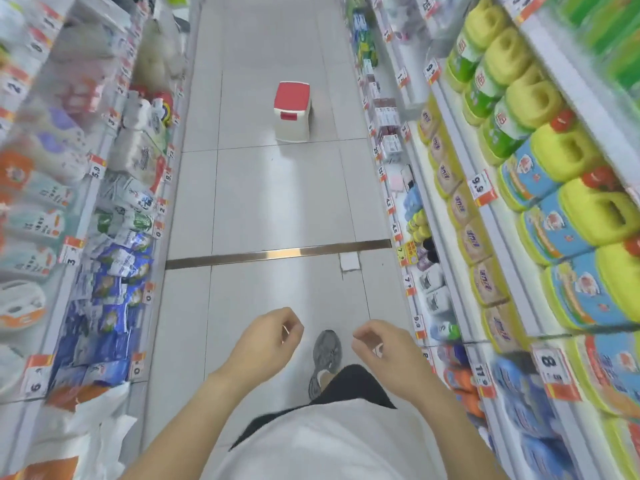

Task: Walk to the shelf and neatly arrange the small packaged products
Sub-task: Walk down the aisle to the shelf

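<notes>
Still the walking step, I'd say: head view looks down an aisle, a shelf on each side, and no packet is being touched. The person stands mid-aisle on the tiled floor, one grey shoe forward, shirt and dark shorts at the bottom edge.

Hands: left hand and right hand are both held out low in front of the body, near each other but apart, over the floor, not over any shelf. Fingers on both are loosely curled and hold nothing, so relaxed, empty. Forearms run back toward the bottom corners of the frame.

Task's things: the small packets lie along the front edge of the left shelf, approx. level w/ the metal floor strip. They're blue and white sachets, jumbled, some tilted and overlapping, behind the price tags. Which packets are really meant I can't tell for sure; the right shelf has small boxes too, plus big yellow jugs higher up.

Ahead, a red-topped stool stands on the floor, nearer the right shelf, well apart from the person.

Next move, as I judge it: step on a bit, turn to the shelf, crouch or bend since the packets sit low, then reach w/ open fingers to square the packets up against the front edge.
</notes>
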Demonstrator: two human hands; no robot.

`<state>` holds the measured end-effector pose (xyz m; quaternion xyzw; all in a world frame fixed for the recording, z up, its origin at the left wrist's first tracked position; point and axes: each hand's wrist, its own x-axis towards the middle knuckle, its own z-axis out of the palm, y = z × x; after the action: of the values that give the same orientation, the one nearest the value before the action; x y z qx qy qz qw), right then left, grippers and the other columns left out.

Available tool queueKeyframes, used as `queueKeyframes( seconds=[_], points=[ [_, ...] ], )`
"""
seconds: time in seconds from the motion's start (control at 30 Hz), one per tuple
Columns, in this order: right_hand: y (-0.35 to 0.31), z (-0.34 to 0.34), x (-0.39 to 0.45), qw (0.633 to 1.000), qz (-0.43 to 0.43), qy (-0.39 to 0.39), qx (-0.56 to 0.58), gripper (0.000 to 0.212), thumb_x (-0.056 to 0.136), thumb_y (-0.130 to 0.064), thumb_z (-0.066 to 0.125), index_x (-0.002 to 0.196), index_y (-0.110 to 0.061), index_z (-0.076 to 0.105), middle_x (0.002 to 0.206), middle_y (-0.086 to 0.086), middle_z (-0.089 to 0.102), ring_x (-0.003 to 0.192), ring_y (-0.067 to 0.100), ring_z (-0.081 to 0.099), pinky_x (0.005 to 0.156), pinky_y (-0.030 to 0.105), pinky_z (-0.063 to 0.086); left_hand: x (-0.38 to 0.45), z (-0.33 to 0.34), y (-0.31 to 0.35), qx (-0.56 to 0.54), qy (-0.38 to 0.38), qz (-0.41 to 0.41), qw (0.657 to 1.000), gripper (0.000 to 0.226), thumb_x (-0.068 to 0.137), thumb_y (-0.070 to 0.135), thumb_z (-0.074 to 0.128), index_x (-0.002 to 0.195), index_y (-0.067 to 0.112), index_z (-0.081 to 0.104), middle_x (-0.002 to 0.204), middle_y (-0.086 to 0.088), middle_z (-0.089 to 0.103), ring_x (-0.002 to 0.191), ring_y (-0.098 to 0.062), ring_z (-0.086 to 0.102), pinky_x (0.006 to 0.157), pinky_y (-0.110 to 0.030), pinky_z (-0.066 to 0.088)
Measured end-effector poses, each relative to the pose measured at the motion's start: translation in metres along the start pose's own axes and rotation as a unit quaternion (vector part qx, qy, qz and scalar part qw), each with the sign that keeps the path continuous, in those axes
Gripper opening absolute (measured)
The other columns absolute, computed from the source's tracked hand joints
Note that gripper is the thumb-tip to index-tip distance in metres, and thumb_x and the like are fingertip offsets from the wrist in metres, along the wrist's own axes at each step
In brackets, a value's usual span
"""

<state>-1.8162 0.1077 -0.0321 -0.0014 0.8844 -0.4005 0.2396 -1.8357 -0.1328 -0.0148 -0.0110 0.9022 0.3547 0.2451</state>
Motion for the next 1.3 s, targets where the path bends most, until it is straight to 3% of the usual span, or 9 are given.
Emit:
queueKeyframes(
  seconds=[0.17, 0.37, 0.47, 0.63, 0.77, 0.93, 1.03, 1.2, 1.3],
  points=[
    [-0.050, -0.081, 0.148, 1.000, -0.015, -0.025, 0.000, 0.008, 0.094, -0.035, 0.060, 0.099, -0.031, 0.065, 0.096, -0.016, 0.068, 0.090, -0.004, 0.062, 0.079, 0.014, 0.047, 0.108, -0.068, 0.029, -0.035, 0.029, -0.039, 0.998, 0.018, 0.094, 0.027, 0.050, 0.077, 0.029, 0.058, 0.076, 0.015, 0.063, 0.070, 0.002, 0.057, 0.060, -0.013, 0.043],
    [-0.103, -0.150, 0.328, 0.998, -0.046, -0.040, -0.016, 0.009, 0.094, -0.035, 0.060, 0.099, -0.030, 0.065, 0.095, -0.016, 0.068, 0.090, -0.003, 0.062, 0.079, 0.015, 0.048, 0.248, -0.138, 0.033, -0.068, 0.056, -0.085, 0.993, 0.017, 0.092, 0.031, 0.051, 0.077, 0.027, 0.059, 0.076, 0.014, 0.066, 0.072, -0.003, 0.061, 0.067, -0.023, 0.052],
    [-0.125, -0.181, 0.417, 0.998, -0.044, -0.038, -0.012, 0.013, 0.095, -0.032, 0.060, 0.103, -0.025, 0.067, 0.098, -0.014, 0.067, 0.092, 0.000, 0.061, 0.082, 0.018, 0.049, 0.336, -0.172, 0.031, -0.061, 0.063, -0.090, 0.992, 0.016, 0.093, 0.035, 0.050, 0.081, 0.029, 0.060, 0.077, 0.015, 0.066, 0.072, -0.001, 0.060, 0.066, -0.021, 0.051],
    [-0.155, -0.243, 0.543, 1.000, -0.004, -0.027, -0.003, 0.012, 0.095, -0.033, 0.061, 0.101, -0.025, 0.067, 0.096, -0.015, 0.067, 0.088, -0.003, 0.061, 0.075, 0.010, 0.044, 0.487, -0.252, 0.060, -0.046, 0.029, -0.069, 0.996, 0.015, 0.094, 0.032, 0.050, 0.083, 0.028, 0.060, 0.079, 0.015, 0.065, 0.071, -0.003, 0.059, 0.065, -0.021, 0.048],
    [-0.163, -0.296, 0.618, 0.999, 0.047, -0.006, 0.023, 0.007, 0.093, -0.035, 0.062, 0.098, -0.031, 0.067, 0.094, -0.019, 0.069, 0.088, -0.007, 0.061, 0.075, 0.009, 0.044, 0.603, -0.317, 0.102, -0.022, 0.003, -0.028, 0.999, 0.016, 0.092, 0.030, 0.051, 0.080, 0.028, 0.060, 0.075, 0.014, 0.065, 0.068, -0.006, 0.060, 0.068, -0.029, 0.053],
    [-0.150, -0.353, 0.701, 0.993, 0.106, 0.021, 0.052, 0.005, 0.091, -0.039, 0.062, 0.093, -0.037, 0.065, 0.092, -0.020, 0.070, 0.090, -0.007, 0.063, 0.080, 0.015, 0.048, 0.748, -0.373, 0.155, -0.013, -0.003, 0.003, 1.000, 0.014, 0.094, 0.026, 0.052, 0.084, 0.024, 0.062, 0.079, 0.016, 0.064, 0.067, -0.002, 0.060, 0.058, -0.017, 0.043],
    [-0.138, -0.388, 0.766, 0.990, 0.118, 0.023, 0.072, 0.027, 0.084, -0.055, 0.057, 0.092, -0.031, 0.067, 0.091, -0.016, 0.070, 0.088, -0.005, 0.063, 0.081, 0.018, 0.050, 0.838, -0.390, 0.179, -0.022, -0.002, 0.003, 1.000, 0.013, 0.093, 0.027, 0.052, 0.084, 0.024, 0.062, 0.081, 0.015, 0.064, 0.066, -0.004, 0.060, 0.057, -0.018, 0.042],
    [-0.132, -0.468, 0.888, 0.992, 0.112, 0.025, 0.051, 0.011, 0.094, -0.033, 0.062, 0.102, -0.028, 0.067, 0.097, -0.016, 0.068, 0.090, -0.006, 0.062, 0.075, 0.006, 0.044, 0.960, -0.418, 0.235, -0.003, -0.021, 0.003, 1.000, 0.014, 0.093, 0.026, 0.052, 0.081, 0.026, 0.060, 0.077, 0.013, 0.065, 0.059, -0.003, 0.055, 0.052, -0.013, 0.039],
    [-0.147, -0.520, 0.966, 0.994, 0.093, 0.028, 0.053, 0.010, 0.095, -0.034, 0.061, 0.103, -0.030, 0.065, 0.100, -0.018, 0.067, 0.091, -0.006, 0.060, 0.078, 0.009, 0.045, 1.019, -0.440, 0.265, 0.010, -0.026, 0.012, 1.000, 0.016, 0.094, 0.024, 0.052, 0.080, 0.027, 0.059, 0.073, 0.015, 0.064, 0.059, 0.000, 0.054, 0.052, -0.010, 0.039]
  ],
)
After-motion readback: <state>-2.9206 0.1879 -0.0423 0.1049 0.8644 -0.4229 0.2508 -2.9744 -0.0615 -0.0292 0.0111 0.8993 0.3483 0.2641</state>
